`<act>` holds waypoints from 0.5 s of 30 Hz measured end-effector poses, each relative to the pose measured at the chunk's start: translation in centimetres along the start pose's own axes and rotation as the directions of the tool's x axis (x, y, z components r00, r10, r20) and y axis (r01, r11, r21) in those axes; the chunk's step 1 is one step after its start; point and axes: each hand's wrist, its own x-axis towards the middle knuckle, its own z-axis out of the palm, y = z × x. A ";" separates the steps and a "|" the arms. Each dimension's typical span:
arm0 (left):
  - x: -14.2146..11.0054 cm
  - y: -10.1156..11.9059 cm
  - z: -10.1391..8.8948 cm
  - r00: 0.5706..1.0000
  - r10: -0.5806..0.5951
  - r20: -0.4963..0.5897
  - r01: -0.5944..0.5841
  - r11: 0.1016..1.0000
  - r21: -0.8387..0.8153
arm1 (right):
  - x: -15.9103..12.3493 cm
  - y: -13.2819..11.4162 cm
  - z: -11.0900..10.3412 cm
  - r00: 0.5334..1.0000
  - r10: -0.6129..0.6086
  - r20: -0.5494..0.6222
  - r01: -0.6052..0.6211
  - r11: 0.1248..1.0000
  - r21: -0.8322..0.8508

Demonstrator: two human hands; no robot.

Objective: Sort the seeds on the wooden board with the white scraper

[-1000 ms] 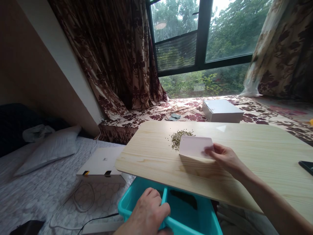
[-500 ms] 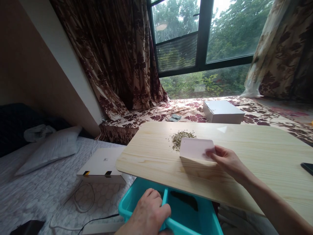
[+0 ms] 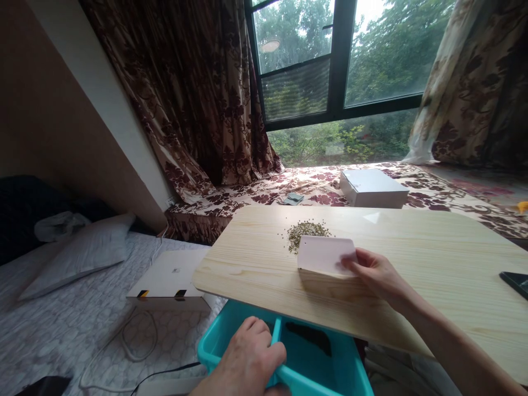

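Note:
A thin pale pink card-like scraper [image 3: 324, 254] is gripped at its right end by my right hand [image 3: 373, 269]. Its lower edge is at the light wooden tabletop [image 3: 433, 264], just in front of a loose pile of small greenish beans or seeds [image 3: 305, 230]. Part of the pile is hidden behind it. Below the table's front edge, my left hand [image 3: 253, 355] is closed over the near rim of a turquoise divided bin [image 3: 346, 374], by its divider. Dark material [image 3: 309, 336] lies in the bin's right compartment; my hand covers much of the left one.
A white box [image 3: 169, 275] with black and yellow marks lies on the bed at left, near a white cable [image 3: 138, 357]. Another white box [image 3: 373, 187] stands on the window seat behind the table. A dark flat device [image 3: 515, 283] lies at the table's right edge.
The pink scraper and my right hand have come slightly nearer to me over the tabletop, a little away from the pile. My left hand stays on the bin.

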 end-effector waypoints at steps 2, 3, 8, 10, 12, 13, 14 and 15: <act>-0.1 0.1 -0.1 1.000 -0.009 -0.003 0.009 1.000 -0.018 | -0.5 0.0 -0.1 0.999 0.016 0.032 -0.016 1.000 -0.004; -0.1 0.2 -0.2 1.000 -0.014 -0.010 0.014 0.999 -0.030 | -0.8 -0.1 -0.2 0.999 0.021 0.046 -0.022 1.000 0.004; -0.2 0.6 -0.8 0.999 -0.042 -0.031 0.040 0.996 -0.082 | -3.0 -1.2 -0.6 0.984 0.069 0.165 -0.072 0.997 0.015; -0.2 0.7 -1.0 0.999 -0.044 -0.018 0.042 0.995 -0.087 | -3.7 -1.9 -0.8 0.966 0.087 0.245 -0.091 0.996 0.004; -0.2 0.8 -1.0 0.999 -0.049 -0.005 0.049 0.996 -0.080 | -3.9 -2.5 -1.1 0.957 0.087 0.277 -0.092 0.996 0.006; -0.2 0.9 -1.0 0.999 -0.051 0.000 0.051 0.996 -0.077 | -3.8 -2.6 -1.2 0.963 0.079 0.257 -0.085 0.996 0.013; -0.2 0.9 -1.1 0.999 -0.052 -0.001 0.051 0.996 -0.075 | -3.6 -2.7 -1.3 0.975 0.064 0.211 -0.071 0.997 0.025; -0.2 0.9 -1.0 0.999 -0.050 -0.006 0.050 0.996 -0.076 | -3.2 -2.7 -1.3 0.988 0.047 0.146 -0.053 0.998 0.037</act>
